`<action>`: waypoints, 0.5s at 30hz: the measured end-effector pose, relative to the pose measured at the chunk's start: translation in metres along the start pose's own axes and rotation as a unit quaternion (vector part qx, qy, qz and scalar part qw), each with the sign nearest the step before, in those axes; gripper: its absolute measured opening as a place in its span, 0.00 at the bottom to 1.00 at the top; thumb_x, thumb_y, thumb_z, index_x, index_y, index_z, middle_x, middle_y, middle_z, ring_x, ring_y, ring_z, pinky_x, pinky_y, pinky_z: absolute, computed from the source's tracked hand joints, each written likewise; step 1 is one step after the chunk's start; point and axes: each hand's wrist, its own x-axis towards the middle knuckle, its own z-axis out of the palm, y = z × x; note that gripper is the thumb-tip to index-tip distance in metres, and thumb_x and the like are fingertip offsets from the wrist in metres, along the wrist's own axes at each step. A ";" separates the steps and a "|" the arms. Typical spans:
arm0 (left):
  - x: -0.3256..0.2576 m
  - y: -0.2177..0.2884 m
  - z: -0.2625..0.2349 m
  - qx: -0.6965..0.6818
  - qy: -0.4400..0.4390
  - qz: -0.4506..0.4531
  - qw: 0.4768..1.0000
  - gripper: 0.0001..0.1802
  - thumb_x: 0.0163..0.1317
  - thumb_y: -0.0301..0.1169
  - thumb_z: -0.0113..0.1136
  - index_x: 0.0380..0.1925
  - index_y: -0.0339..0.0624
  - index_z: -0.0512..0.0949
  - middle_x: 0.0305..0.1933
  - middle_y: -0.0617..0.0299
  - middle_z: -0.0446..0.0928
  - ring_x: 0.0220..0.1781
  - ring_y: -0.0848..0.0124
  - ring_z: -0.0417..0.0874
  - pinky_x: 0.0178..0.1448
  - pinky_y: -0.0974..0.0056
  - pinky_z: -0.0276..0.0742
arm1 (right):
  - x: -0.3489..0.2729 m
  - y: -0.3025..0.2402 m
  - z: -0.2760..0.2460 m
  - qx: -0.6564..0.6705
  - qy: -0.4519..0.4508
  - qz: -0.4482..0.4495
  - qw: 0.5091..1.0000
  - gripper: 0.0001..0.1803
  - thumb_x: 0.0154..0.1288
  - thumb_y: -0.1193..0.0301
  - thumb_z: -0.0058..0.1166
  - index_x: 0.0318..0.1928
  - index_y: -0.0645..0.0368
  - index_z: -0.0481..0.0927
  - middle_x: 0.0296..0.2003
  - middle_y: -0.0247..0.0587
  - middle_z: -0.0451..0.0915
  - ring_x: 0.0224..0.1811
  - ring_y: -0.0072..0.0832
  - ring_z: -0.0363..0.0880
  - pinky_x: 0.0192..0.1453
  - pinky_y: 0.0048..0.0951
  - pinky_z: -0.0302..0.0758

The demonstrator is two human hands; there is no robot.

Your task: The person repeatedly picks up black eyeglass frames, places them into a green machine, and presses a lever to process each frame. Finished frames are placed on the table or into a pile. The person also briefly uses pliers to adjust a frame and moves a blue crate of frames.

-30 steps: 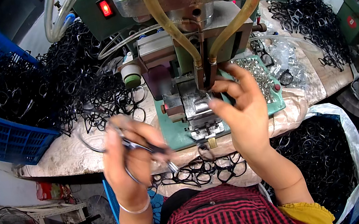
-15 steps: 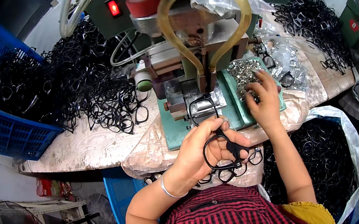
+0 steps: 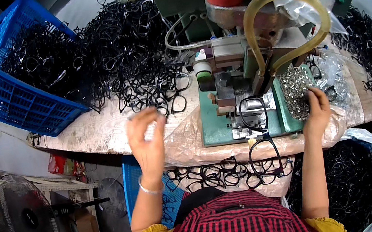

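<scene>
Change from half a second back: left hand [image 3: 146,139] no longer holds a frame at the machine; it has swung out left over the bench, and the black eyeglass frame [image 3: 257,126] now sits on the green machine base [image 3: 213,128] by itself, one lens ring on the fixture, the other hanging over the front edge. Right hand [image 3: 315,106] has moved little, still at the pile of small silver metal parts [image 3: 296,90] right of the machine.

Left hand raised, palm away from camera, fingers loosely curled and holding nothing, just short of the heap of black frames [image 3: 139,69] on the bench; wrist wears a thin bangle. Right arm stretched forward, fingertips bent down into the silver parts; cannot tell whether it pinches one. Blue crate [image 3: 11,103] with more frames far left. Finished frames [image 3: 221,176] lie in the lap area below the bench edge.
</scene>
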 end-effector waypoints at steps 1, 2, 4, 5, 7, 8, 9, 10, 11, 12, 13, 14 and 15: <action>0.017 -0.001 0.004 0.047 0.010 0.043 0.998 0.06 0.51 0.24 0.68 0.31 0.41 0.82 0.40 0.62 0.81 0.43 0.64 0.78 0.49 0.63 0.72 | 0.003 -0.004 0.014 0.002 -0.022 -0.008 1.000 0.08 0.65 0.79 0.55 0.43 0.63 0.83 0.40 0.33 0.82 0.42 0.20 0.77 0.50 0.20 0.72; 0.031 -0.003 0.007 0.096 0.024 0.081 0.992 0.06 0.50 0.24 0.68 0.29 0.42 0.82 0.39 0.63 0.81 0.42 0.63 0.77 0.48 0.61 0.71 | 0.005 -0.012 0.025 -0.018 -0.050 -0.008 0.999 0.08 0.63 0.80 0.57 0.43 0.63 0.83 0.39 0.34 0.83 0.42 0.19 0.78 0.50 0.19 0.72; 0.044 -0.019 0.032 0.109 -0.023 0.037 0.993 0.07 0.51 0.27 0.68 0.32 0.42 0.83 0.36 0.59 0.78 0.36 0.61 0.78 0.39 0.59 0.73 | 0.005 -0.022 0.041 -0.015 -0.089 -0.027 0.996 0.08 0.63 0.80 0.57 0.42 0.63 0.84 0.39 0.34 0.83 0.42 0.19 0.78 0.51 0.19 0.72; 0.047 -0.026 0.048 0.158 -0.052 0.023 0.986 0.07 0.52 0.29 0.68 0.33 0.44 0.83 0.35 0.58 0.76 0.35 0.59 0.80 0.36 0.58 0.75 | 0.005 -0.021 0.043 -0.010 -0.094 -0.032 0.995 0.08 0.62 0.80 0.58 0.42 0.64 0.84 0.39 0.34 0.83 0.42 0.19 0.78 0.51 0.19 0.72; 0.040 -0.067 0.081 0.295 -0.094 -0.007 0.951 0.07 0.51 0.30 0.65 0.31 0.44 0.82 0.35 0.56 0.74 0.36 0.57 0.79 0.37 0.56 0.77 | 0.001 -0.019 0.044 -0.044 -0.096 -0.028 0.994 0.08 0.62 0.80 0.58 0.42 0.64 0.84 0.39 0.35 0.84 0.42 0.20 0.78 0.52 0.20 0.72; 0.036 -0.082 0.094 0.339 -0.104 -0.016 0.935 0.07 0.50 0.30 0.65 0.30 0.44 0.82 0.35 0.55 0.75 0.37 0.56 0.79 0.37 0.56 0.77 | -0.001 -0.018 0.041 -0.062 -0.093 -0.026 0.993 0.08 0.62 0.79 0.59 0.42 0.64 0.84 0.39 0.35 0.84 0.43 0.20 0.79 0.52 0.21 0.72; 0.034 -0.083 0.099 0.313 -0.113 -0.001 0.943 0.07 0.49 0.29 0.65 0.30 0.44 0.82 0.35 0.55 0.75 0.37 0.56 0.79 0.38 0.56 0.77 | -0.004 -0.015 0.030 -0.127 -0.076 -0.049 0.988 0.08 0.61 0.79 0.59 0.41 0.64 0.84 0.39 0.37 0.84 0.43 0.22 0.79 0.53 0.23 0.72; 0.030 -0.085 0.099 0.288 -0.121 0.014 0.950 0.07 0.49 0.29 0.65 0.30 0.44 0.82 0.35 0.55 0.75 0.37 0.55 0.79 0.39 0.55 0.77 | -0.010 -0.015 0.019 -0.167 -0.055 -0.052 0.983 0.08 0.60 0.79 0.59 0.41 0.63 0.84 0.39 0.39 0.84 0.44 0.24 0.79 0.55 0.25 0.72; 0.021 -0.079 0.096 0.263 -0.135 0.026 0.955 0.08 0.48 0.29 0.65 0.31 0.44 0.82 0.35 0.56 0.76 0.37 0.55 0.79 0.39 0.55 0.77 | -0.016 -0.015 0.002 -0.210 -0.049 -0.110 0.970 0.08 0.59 0.80 0.59 0.40 0.63 0.84 0.39 0.39 0.84 0.44 0.26 0.79 0.54 0.25 0.72; 0.013 -0.072 0.090 0.228 -0.177 0.036 0.957 0.07 0.50 0.28 0.63 0.31 0.43 0.82 0.36 0.56 0.78 0.40 0.56 0.79 0.43 0.55 0.77 | -0.021 -0.015 -0.015 -0.252 -0.044 -0.168 0.952 0.08 0.59 0.81 0.59 0.40 0.64 0.84 0.38 0.40 0.83 0.44 0.27 0.79 0.54 0.26 0.72; 0.006 -0.068 0.085 0.179 -0.178 0.066 0.965 0.07 0.51 0.27 0.62 0.32 0.43 0.81 0.38 0.56 0.79 0.42 0.56 0.80 0.43 0.55 0.77 | -0.027 -0.020 -0.033 -0.274 -0.035 -0.152 0.949 0.08 0.58 0.81 0.58 0.39 0.64 0.83 0.38 0.40 0.83 0.44 0.28 0.79 0.53 0.27 0.73; 0.002 -0.069 0.079 0.130 -0.177 0.098 0.971 0.07 0.52 0.27 0.61 0.33 0.42 0.81 0.40 0.55 0.81 0.43 0.55 0.80 0.44 0.55 0.78 | -0.033 -0.022 -0.049 -0.295 -0.023 -0.136 0.946 0.07 0.58 0.82 0.58 0.39 0.65 0.83 0.37 0.41 0.83 0.44 0.29 0.79 0.53 0.28 0.73; -0.001 -0.071 0.068 0.097 -0.149 0.082 0.981 0.07 0.56 0.27 0.59 0.35 0.42 0.80 0.42 0.54 0.81 0.44 0.55 0.81 0.45 0.54 0.77 | -0.035 -0.020 -0.066 -0.298 -0.018 -0.155 0.942 0.07 0.58 0.83 0.58 0.38 0.66 0.82 0.37 0.41 0.83 0.43 0.29 0.79 0.52 0.29 0.73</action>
